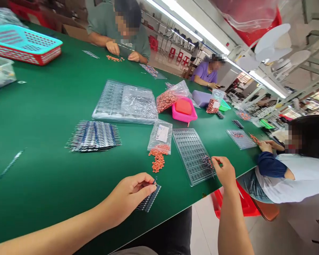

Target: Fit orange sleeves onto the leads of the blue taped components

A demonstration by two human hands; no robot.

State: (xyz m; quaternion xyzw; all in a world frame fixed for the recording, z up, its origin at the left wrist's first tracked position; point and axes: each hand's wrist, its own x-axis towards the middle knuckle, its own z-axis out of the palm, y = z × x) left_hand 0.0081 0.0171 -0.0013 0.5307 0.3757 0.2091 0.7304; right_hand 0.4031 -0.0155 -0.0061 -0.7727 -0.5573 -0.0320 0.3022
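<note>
My left hand (134,191) is closed, thumb and forefinger pinching a small blue wire-leaded component (154,182). Under it lies a dark, flat bundle of similar wire-leaded components (149,202), partly hidden by the fingers. At the right edge of a clear plastic compartment tray (186,148), my right hand (225,171) has its thumb and forefinger pressed together at a cluster of thin-leaded parts with orange bits (207,162). What its fingertips hold is too small to make out. Orange rings (158,162) spill from a labelled clear bag (159,132) between the hands.
A stack of leaded components (94,136) lies left of centre. Behind it are clear trays (108,99), a bag of reddish rings (167,101) and a pink basket (186,115). Turquoise and red baskets (42,53) stand far left. Co-workers sit across and at right.
</note>
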